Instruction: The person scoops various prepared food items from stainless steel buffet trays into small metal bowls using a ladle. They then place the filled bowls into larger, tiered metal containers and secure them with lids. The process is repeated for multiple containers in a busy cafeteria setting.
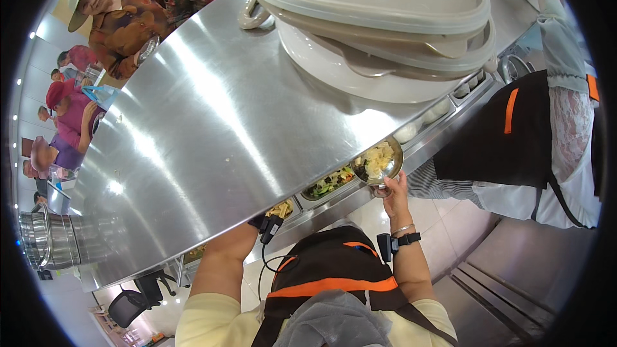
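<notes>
My right hand grips a small metal bowl by its near rim. Pale, thin slices of food lie in the bowl, with some darker bits at one side. The bowl is over the food wells, beside the edge of the steel counter top. My left hand is out of view: its forearm reaches beneath the counter top. Near the left wrist is a food pan of pale yellow strips. Between the two arms sits a pan of mixed green vegetables.
A stack of lidded, cream-coloured tubs stands on the steel counter. White buns lie in a pan below it. A co-worker in a dark apron is close at right. Several people wait across the counter. A metal pot is far left.
</notes>
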Action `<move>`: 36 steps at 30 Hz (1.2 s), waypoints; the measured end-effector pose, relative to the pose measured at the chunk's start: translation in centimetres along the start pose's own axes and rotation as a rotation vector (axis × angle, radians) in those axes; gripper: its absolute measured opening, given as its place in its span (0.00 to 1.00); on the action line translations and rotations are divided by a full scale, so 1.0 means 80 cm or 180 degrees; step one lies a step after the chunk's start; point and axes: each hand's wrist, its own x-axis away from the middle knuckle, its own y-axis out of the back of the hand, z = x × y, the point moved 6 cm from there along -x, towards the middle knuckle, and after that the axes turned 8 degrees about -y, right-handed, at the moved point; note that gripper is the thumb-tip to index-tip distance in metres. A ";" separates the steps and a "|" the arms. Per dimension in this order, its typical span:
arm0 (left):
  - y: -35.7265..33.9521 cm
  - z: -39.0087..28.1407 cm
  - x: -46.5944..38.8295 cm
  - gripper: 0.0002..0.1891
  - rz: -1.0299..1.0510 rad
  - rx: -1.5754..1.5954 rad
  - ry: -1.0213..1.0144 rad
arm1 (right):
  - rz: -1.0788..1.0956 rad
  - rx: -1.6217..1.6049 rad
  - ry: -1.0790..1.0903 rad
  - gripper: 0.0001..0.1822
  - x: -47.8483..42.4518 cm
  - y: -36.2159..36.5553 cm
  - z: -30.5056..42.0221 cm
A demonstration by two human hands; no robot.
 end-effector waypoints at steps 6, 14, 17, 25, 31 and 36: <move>0.019 0.015 0.043 0.04 0.0655 0.3935 0.1088 | -0.0052 -0.0110 0.0039 0.37 0.009 0.004 0.000; 0.059 0.076 0.122 0.10 0.0250 0.3299 0.0571 | -0.0005 0.0008 -0.0119 0.38 -0.026 -0.035 -0.019; 0.070 0.029 0.176 0.08 0.0106 0.3181 0.0602 | -0.0077 -0.0048 -0.0130 0.37 -0.044 -0.046 -0.031; 0.028 -0.115 0.311 0.25 -0.0608 0.1376 0.0017 | 0.0007 0.0004 -0.0208 0.37 -0.077 -0.112 -0.043; 0.018 -0.100 0.313 0.23 -0.0374 0.2933 0.0246 | 0.0113 -0.0175 -0.0166 0.37 -0.075 -0.109 -0.039; 0.032 -0.086 0.306 0.04 0.0466 0.4794 0.0345 | 0.0086 -0.0299 -0.0053 0.35 -0.039 -0.096 -0.024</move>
